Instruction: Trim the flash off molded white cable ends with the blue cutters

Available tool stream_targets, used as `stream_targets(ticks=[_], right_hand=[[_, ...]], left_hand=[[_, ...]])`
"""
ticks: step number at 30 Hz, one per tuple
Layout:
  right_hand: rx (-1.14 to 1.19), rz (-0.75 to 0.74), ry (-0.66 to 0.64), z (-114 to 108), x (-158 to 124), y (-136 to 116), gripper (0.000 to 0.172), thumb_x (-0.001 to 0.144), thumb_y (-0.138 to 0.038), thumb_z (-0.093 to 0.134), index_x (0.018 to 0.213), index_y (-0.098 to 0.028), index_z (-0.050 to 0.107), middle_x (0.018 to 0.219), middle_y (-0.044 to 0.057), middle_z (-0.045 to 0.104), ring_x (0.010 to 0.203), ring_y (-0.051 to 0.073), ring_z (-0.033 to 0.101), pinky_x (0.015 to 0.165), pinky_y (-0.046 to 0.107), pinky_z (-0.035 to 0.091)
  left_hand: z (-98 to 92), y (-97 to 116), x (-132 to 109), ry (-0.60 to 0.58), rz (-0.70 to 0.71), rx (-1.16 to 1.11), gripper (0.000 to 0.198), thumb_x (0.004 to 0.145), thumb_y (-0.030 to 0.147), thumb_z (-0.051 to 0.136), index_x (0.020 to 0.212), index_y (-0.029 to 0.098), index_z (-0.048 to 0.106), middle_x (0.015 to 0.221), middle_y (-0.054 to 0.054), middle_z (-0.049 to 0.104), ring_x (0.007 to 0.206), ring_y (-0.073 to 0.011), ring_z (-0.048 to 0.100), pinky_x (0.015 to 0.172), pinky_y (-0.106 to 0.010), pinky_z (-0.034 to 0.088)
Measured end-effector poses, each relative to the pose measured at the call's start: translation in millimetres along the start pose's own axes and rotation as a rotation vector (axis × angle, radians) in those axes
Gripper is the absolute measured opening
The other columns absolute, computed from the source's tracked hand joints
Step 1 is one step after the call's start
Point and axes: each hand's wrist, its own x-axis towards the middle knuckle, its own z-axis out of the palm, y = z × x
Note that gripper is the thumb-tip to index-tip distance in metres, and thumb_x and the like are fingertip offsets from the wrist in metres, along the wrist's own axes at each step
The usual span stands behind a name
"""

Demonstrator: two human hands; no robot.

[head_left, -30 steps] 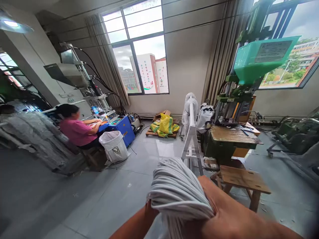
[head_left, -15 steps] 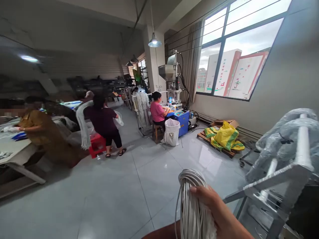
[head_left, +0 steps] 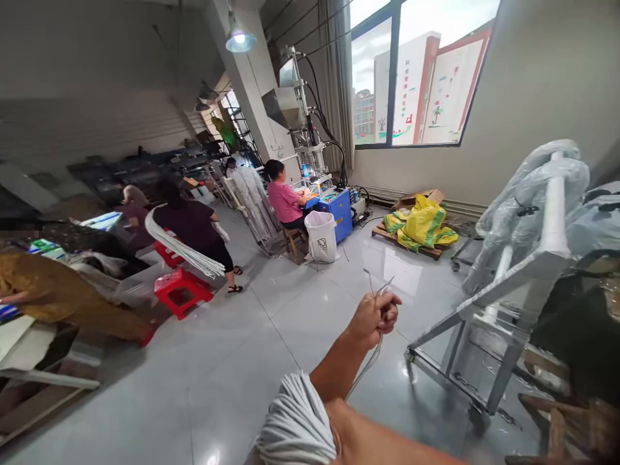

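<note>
My left hand [head_left: 375, 318] reaches out past the bundle with its fingers curled in a pinch. Between them are a few thin cables [head_left: 372, 358], whose loose ends stick up above the fingers while the rest hangs down beside the forearm. Lower and closer, my right hand [head_left: 345, 423] comes in from the bottom right, closed on a thick bundle of white cables [head_left: 298, 423]. The right fingers are mostly hidden by the bundle, and its lower part runs out of the frame.
A wheeled metal rack [head_left: 504, 290] with plastic-wrapped coils stands at right. Yellow sacks [head_left: 423, 221] lie on a pallet. A person in pink [head_left: 285, 201] sits at a machine by a white bin [head_left: 321, 237]. Another carries cables near a red stool [head_left: 183, 287].
The bundle has moved left and tilted over with my right hand. My left hand has come into view, holding thin cables. The view has shifted, and the co-worker's cables have swung rightward.
</note>
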Motion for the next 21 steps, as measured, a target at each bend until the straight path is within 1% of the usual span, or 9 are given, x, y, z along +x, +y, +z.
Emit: stream_targets(ticks=[3, 6, 10, 13, 15, 16, 17, 19, 21], right_hand=[[-0.022, -0.026, 0.044, -5, -7, 14, 0.032, 0.070, -0.042, 0.079, 0.076, -0.017, 0.059, 0.073, -0.002, 0.051, 0.077, 0.014, 0.047, 0.071, 0.023, 0.044], [-0.080, 0.052, 0.064, -11, -22, 18, 0.035, 0.076, -0.049, 0.076, 0.081, -0.017, 0.063, 0.079, -0.001, 0.058, 0.080, 0.016, 0.053, 0.072, 0.024, 0.046], [-0.095, 0.044, 0.031, -34, -50, 26, 0.049, 0.082, -0.063, 0.074, 0.107, -0.020, 0.068, 0.108, 0.007, 0.069, 0.102, 0.023, 0.064, 0.092, 0.029, 0.051], [-0.086, 0.045, 0.295, -49, -61, 42, 0.059, 0.092, -0.074, 0.058, 0.110, -0.020, 0.070, 0.121, 0.013, 0.069, 0.117, 0.028, 0.063, 0.105, 0.037, 0.049], [-0.080, -0.004, 0.502, -48, -58, 53, 0.064, 0.088, -0.074, 0.065, 0.124, -0.022, 0.067, 0.130, 0.014, 0.066, 0.126, 0.030, 0.060, 0.111, 0.039, 0.047], [-0.063, -0.060, 0.524, -44, -55, 57, 0.068, 0.086, -0.073, 0.068, 0.133, -0.023, 0.063, 0.131, 0.014, 0.065, 0.126, 0.030, 0.059, 0.112, 0.040, 0.046], [-0.037, -0.119, 0.491, -40, -50, 61, 0.070, 0.088, -0.071, 0.068, 0.138, -0.023, 0.059, 0.124, 0.013, 0.067, 0.119, 0.028, 0.062, 0.109, 0.040, 0.048], [0.030, -0.160, 0.361, -34, -43, 68, 0.064, 0.095, -0.072, 0.057, 0.132, -0.020, 0.059, 0.090, 0.007, 0.067, 0.083, 0.021, 0.064, 0.086, 0.035, 0.054], [0.070, -0.105, 0.326, -36, -45, 77, 0.063, 0.098, -0.077, 0.047, 0.113, -0.017, 0.063, 0.063, -0.002, 0.050, 0.056, 0.014, 0.047, 0.062, 0.028, 0.045]], left_hand=[[-0.9, 20, -32, 0.048, 0.166, -0.126, 0.033, 0.084, 0.045, 0.077, 0.083, 0.016, 0.062, 0.051, 0.008, 0.044, 0.036, -0.0028, 0.022, 0.036, -0.018, 0.011], [2.5, 41, -62, 0.148, 0.277, -0.290, 0.026, 0.086, 0.039, 0.075, 0.081, 0.016, 0.064, 0.051, 0.007, 0.045, 0.036, -0.0030, 0.024, 0.035, -0.018, 0.012], [12.3, 62, -96, 0.126, 0.354, -0.358, 0.029, 0.096, 0.041, 0.066, 0.082, 0.015, 0.066, 0.050, 0.006, 0.043, 0.035, -0.0039, 0.023, 0.035, -0.019, 0.013], [22.0, 56, -109, 0.128, 0.372, -0.350, 0.037, 0.100, 0.047, 0.060, 0.081, 0.016, 0.067, 0.047, 0.006, 0.041, 0.034, -0.0046, 0.020, 0.034, -0.019, 0.013], [28.0, 44, -110, 0.112, 0.289, -0.328, 0.042, 0.101, 0.052, 0.057, 0.082, 0.016, 0.068, 0.047, 0.005, 0.043, 0.033, -0.0048, 0.020, 0.033, -0.019, 0.013], [30.6, 38, -109, 0.097, 0.242, -0.309, 0.045, 0.101, 0.055, 0.055, 0.084, 0.015, 0.069, 0.048, 0.005, 0.045, 0.032, -0.0049, 0.021, 0.033, -0.020, 0.013], [32.7, 33, -109, 0.085, 0.213, -0.287, 0.048, 0.101, 0.057, 0.054, 0.087, 0.014, 0.070, 0.049, 0.004, 0.047, 0.032, -0.0050, 0.023, 0.033, -0.020, 0.013], [35.0, 27, -108, 0.097, 0.229, -0.243, 0.049, 0.100, 0.057, 0.055, 0.094, 0.011, 0.071, 0.053, 0.003, 0.051, 0.034, -0.0051, 0.028, 0.033, -0.020, 0.017], [34.3, 25, -110, 0.150, 0.280, -0.222, 0.045, 0.099, 0.053, 0.060, 0.099, 0.009, 0.072, 0.055, 0.003, 0.052, 0.036, -0.0053, 0.033, 0.036, -0.020, 0.023]])
